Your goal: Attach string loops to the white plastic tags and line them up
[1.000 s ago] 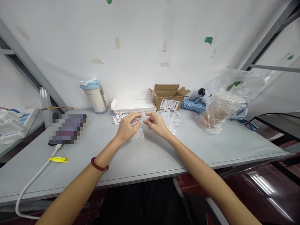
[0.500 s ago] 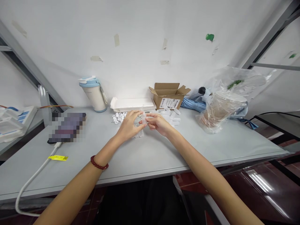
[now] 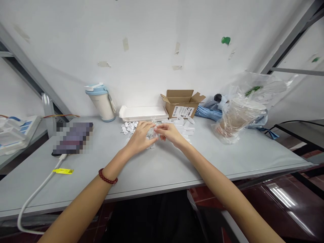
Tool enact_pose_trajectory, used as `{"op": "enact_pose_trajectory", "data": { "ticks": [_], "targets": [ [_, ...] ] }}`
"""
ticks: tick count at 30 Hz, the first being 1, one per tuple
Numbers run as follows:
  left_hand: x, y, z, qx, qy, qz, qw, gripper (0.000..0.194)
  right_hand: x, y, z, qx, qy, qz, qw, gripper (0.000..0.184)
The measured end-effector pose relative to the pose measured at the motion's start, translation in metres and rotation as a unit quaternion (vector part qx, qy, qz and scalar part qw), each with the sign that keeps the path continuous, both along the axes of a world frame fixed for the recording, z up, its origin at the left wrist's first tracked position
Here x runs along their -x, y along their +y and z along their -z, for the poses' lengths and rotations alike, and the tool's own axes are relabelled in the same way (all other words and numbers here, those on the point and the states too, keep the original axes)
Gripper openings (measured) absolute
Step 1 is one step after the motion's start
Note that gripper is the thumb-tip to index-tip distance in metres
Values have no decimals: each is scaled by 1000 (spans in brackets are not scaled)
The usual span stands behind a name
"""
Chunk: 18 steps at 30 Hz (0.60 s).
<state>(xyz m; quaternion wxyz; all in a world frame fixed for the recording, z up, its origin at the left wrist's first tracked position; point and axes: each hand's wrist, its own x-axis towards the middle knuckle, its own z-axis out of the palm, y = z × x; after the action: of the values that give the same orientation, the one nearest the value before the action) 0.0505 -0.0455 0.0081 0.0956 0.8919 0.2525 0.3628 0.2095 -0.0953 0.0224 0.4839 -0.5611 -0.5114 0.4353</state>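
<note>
Above the middle of the desk, my left hand (image 3: 139, 137) curls its fingers and thumb round a small translucent plastic vial (image 3: 152, 133), mostly hidden by the fingers. From the other side my right hand (image 3: 169, 133) pinches at the same vial, its fingertips meeting those of the left. White plastic caps (image 3: 128, 127) lie in a loose heap just beyond my left hand. Clear plastic tubes (image 3: 186, 126) are scattered behind and right of my right hand. Below the hands, some translucent pieces (image 3: 152, 146) show in part on the desk.
Along the wall stand a tumbler (image 3: 100, 103), a white tray-like box (image 3: 144, 112) and an open cardboard box (image 3: 182, 104). A blue folded umbrella (image 3: 209, 113) and a plastic-wrapped cup (image 3: 240, 116) are at the right. A phone (image 3: 72, 138) with a white cable (image 3: 35, 192) lies left.
The vial, plainly seen upright between my hands before, is now more covered by fingers. My right fingertips have closed in slightly to the left; both arms are nearly still.
</note>
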Motion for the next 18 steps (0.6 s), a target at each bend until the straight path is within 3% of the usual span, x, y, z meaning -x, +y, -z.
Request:
{"op": "enact_pose_trajectory", "data": {
  "ticks": [8,13,18],
  "targets": [
    [1,1,-1,22,0,-8,1000,42,-6,0,-2,8,25,-16,1000,10],
    [0,3,2,33,25,0,999,46,-10,1,1,29,-50,-52,997,15],
    [1,3,3,45,48,33,997,47,-9,2,2,26,-128,-32,991,18]
  ]
}}
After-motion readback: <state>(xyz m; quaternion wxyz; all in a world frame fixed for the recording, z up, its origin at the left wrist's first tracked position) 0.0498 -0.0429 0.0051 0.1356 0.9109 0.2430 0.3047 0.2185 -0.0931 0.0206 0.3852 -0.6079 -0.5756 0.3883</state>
